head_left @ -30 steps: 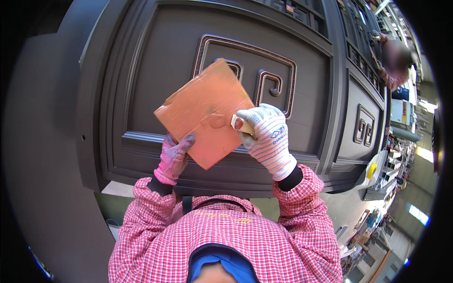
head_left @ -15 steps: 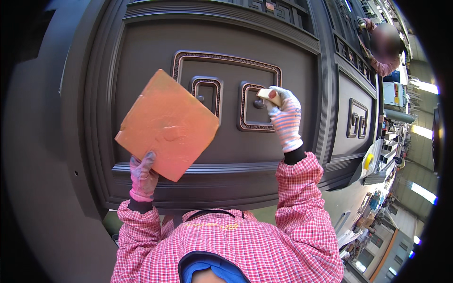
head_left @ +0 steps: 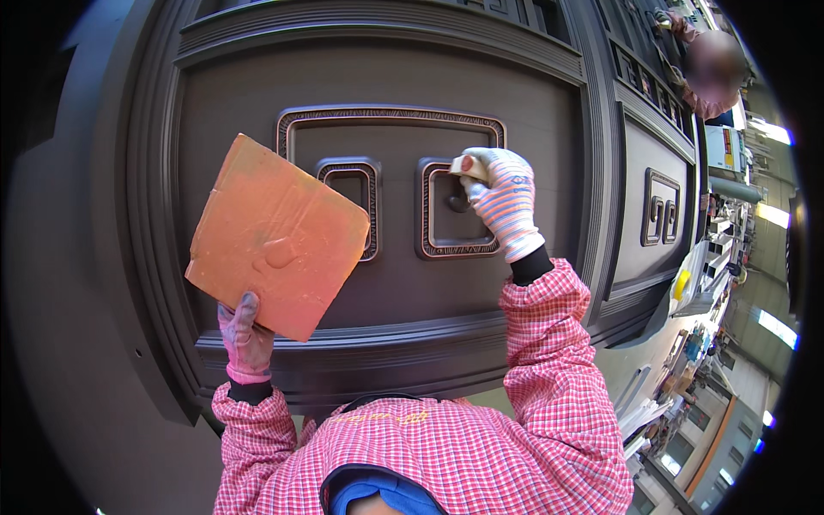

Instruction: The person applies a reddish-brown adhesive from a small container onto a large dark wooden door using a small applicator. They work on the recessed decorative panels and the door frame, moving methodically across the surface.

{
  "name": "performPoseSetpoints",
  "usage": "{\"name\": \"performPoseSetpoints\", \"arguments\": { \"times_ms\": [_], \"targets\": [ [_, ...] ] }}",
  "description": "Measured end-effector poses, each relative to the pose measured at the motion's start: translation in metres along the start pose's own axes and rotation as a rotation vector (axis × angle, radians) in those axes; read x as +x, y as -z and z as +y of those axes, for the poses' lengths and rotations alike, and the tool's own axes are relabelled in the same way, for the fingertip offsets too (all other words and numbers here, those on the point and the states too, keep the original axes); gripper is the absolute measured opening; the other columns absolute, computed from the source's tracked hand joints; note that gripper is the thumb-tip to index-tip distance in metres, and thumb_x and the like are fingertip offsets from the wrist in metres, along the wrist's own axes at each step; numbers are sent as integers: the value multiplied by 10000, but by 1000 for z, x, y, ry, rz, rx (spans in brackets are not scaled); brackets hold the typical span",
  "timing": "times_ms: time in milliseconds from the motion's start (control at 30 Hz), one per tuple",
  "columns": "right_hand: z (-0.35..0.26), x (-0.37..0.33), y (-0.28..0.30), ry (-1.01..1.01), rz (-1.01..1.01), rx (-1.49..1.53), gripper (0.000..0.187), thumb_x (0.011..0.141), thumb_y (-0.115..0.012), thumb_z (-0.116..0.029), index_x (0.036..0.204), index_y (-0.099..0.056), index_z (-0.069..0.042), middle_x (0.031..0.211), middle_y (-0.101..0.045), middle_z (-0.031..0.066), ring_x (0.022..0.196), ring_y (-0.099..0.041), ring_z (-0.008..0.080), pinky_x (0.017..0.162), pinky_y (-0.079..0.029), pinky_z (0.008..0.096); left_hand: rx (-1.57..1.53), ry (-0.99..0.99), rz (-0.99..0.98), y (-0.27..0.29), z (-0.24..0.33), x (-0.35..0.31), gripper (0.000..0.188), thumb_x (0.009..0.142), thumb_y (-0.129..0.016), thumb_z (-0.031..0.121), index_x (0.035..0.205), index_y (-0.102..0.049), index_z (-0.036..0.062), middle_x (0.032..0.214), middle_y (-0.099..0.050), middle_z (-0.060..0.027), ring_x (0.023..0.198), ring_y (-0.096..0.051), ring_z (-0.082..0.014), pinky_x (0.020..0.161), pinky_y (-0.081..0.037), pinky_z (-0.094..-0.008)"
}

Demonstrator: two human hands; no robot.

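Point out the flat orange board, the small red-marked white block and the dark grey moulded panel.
Flat orange board point(head_left: 279, 236): head view, middle of its face.
Small red-marked white block point(head_left: 468, 166): head view, its marked side.
Dark grey moulded panel point(head_left: 398, 215): head view, bare flat stretch near its middle.

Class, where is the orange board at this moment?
In the head view, the orange board is left of centre, held near its lower edge by the left hand, in front of the dark panel.

The board point(head_left: 279, 240) is orange, the panel point(head_left: 421, 296) dark brown, the sleeves point(head_left: 554, 352) pink-and-white checked, the block point(head_left: 478, 171) apparently cream.
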State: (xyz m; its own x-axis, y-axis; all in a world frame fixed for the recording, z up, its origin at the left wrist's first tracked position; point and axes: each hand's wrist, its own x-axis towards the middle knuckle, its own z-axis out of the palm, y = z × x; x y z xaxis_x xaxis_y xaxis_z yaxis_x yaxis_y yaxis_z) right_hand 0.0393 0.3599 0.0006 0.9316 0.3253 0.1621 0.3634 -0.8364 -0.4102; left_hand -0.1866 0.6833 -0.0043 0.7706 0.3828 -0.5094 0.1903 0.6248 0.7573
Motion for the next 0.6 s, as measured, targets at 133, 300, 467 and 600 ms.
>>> {"name": "performPoseSetpoints", "arguments": {
  "times_ms": [133,300,467,600],
  "targets": [
    [2,-1,8,-62,12,36,176,712,-770,-117,859,-694,-176,781,-665,93,760,-644,321,755,-512,406,24,7,0,-6,4,2,605,884,-726,192,1409,-451,76,1348,-564,-88,1208,-592,-243,990,-525,-418],
    [-1,-2,2,-8,-29,12,208,696,-777,-123,872,-687,-189,785,-662,80,776,-642,309,764,-507,390,39,-2,-12,-6,3,4,619,882,-728,204,1417,-446,73,1353,-560,-91,1220,-582,-244,1001,-515,-409],
    [15,-9,8,-167,-24,17,203,705,-751,-85,875,-689,-177,777,-656,107,760,-643,331,754,-520,408,33,-4,-5,-3,2,4,623,880,-728,195,1420,-445,71,1357,-557,-94,1227,-575,-242,1012,-504,-408],
    [9,-9,4,-84,33,46,225,706,-773,-100,900,-688,-176,803,-662,99,775,-642,331,762,-514,411,25,5,-16,-5,2,5,617,880,-727,187,1419,-450,69,1359,-558,-96,1221,-580,-241,1016,-502,-413]
  ]
}}
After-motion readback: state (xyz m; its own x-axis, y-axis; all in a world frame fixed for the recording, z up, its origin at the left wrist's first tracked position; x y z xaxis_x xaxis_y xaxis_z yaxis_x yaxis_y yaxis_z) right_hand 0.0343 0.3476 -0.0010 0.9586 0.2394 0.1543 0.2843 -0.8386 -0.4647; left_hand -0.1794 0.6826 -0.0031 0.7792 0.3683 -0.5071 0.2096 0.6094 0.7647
